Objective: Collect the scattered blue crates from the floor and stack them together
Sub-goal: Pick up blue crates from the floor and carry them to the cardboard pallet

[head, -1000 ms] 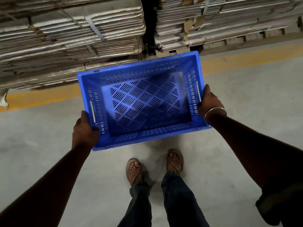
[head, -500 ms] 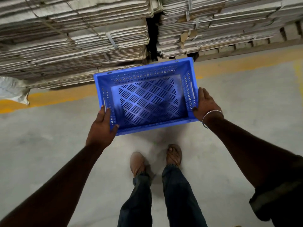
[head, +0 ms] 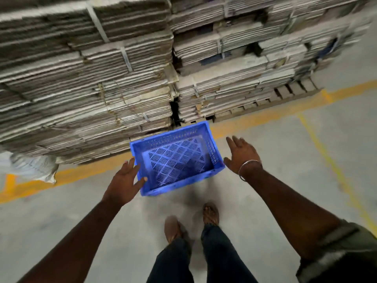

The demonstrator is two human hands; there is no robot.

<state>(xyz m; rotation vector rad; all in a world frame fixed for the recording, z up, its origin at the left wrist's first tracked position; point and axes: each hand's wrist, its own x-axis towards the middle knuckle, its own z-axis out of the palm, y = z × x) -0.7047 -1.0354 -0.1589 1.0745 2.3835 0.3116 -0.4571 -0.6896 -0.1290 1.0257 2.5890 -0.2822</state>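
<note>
An empty blue slotted crate (head: 175,160) sits upright on the concrete floor just ahead of my feet, its far side close to the cardboard stacks. My left hand (head: 125,179) hovers at the crate's left wall with fingers spread, the thumb near the rim; I cannot tell if it touches. My right hand (head: 240,155), with a metal bangle on the wrist, is off the crate to its right, fingers straight and apart. Neither hand holds anything. No other crate is in view.
Tall strapped stacks of flattened cardboard (head: 98,82) on wooden pallets (head: 285,94) fill the space behind the crate. A yellow floor line (head: 255,117) runs along their base. A white sack (head: 30,168) lies at the left. My sandalled feet (head: 191,221) stand behind the crate.
The crate went from held in both hands to down on the floor by the cardboard stacks. Both hands have let go and opened; the right has drawn away to the side.
</note>
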